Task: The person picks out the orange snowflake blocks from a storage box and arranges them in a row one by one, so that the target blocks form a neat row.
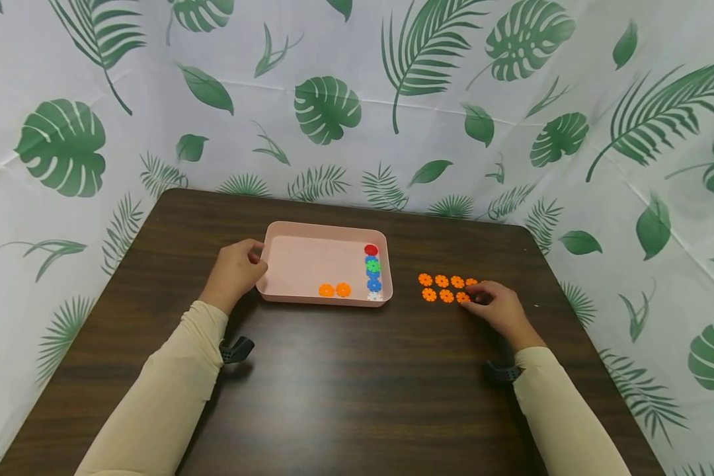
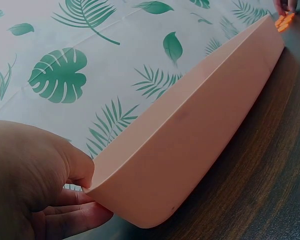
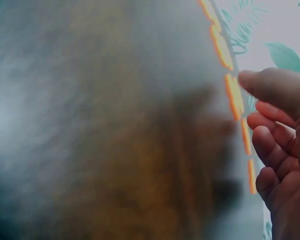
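My left hand (image 1: 232, 272) pinches the left rim of a shallow pink tray (image 1: 309, 259); the left wrist view shows its thumb over the corner edge, with fingers below. Inside the tray, two orange notched discs (image 1: 335, 290) lie along the front wall. A column of red, blue, green and white discs (image 1: 373, 272) runs down the right side. Two rows of orange notched discs (image 1: 443, 288) lie on the table right of the tray. My right hand (image 1: 502, 312) hovers at their right end, thumb and fingers apart, fingertips right at the end discs, which they partly hide.
The dark wooden table (image 1: 345, 383) carries everything. A white cloth with green leaves (image 1: 333, 165) hangs behind and along both sides. Dark wrist bands (image 1: 236, 350) stick out below both forearms.
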The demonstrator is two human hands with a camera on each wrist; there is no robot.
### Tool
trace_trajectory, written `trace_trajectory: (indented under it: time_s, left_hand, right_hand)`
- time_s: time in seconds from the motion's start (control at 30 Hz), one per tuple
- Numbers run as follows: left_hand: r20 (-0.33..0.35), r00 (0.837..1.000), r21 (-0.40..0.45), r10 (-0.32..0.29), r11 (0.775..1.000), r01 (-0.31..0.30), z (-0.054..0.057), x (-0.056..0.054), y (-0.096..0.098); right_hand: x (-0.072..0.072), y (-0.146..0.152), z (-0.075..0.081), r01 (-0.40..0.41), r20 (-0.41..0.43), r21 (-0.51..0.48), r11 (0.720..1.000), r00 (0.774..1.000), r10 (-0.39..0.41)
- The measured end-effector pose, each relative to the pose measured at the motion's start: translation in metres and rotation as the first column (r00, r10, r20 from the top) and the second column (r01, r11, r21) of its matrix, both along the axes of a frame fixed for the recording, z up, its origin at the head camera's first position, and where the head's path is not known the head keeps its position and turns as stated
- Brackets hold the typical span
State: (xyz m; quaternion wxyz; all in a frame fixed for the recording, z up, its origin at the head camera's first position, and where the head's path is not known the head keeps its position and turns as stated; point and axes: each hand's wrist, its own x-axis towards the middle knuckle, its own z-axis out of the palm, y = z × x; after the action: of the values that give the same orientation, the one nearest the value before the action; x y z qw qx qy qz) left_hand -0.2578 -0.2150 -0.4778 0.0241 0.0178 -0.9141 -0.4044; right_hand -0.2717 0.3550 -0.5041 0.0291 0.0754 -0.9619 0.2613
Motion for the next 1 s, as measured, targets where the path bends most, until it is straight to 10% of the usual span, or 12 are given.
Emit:
trace_trajectory:
  time_s: [0.2,0.5,0.73,1.0]
  left_hand:
    - [0.009,1.000,-0.010,-0.001,1.000,0.001,0.005,0.000,-0.001]
    - [0.011,1.000,-0.026,0.003,1.000,-0.003,0.004,0.003,-0.002]
    - [0.008,1.000,-0.017,0.002,1.000,-0.002,0.003,0.003,0.000]
    - [0.006,1.000,-0.011,0.014,1.000,-0.014,0.001,0.003,0.002]
  right_hand:
    - [-0.008,-0.016,0.016,-0.025,-0.044,-0.039,0.999,0.999,0.024]
    - [-0.036,-0.109,0.065,-0.280,-0.044,-0.103,0.954,0.960,0.277]
    - [-0.050,-0.194,0.068,-0.495,0.057,-0.026,0.869,0.867,0.495]
    - [-0.058,-0.246,0.057,-0.707,0.198,0.108,0.699,0.704,0.682]
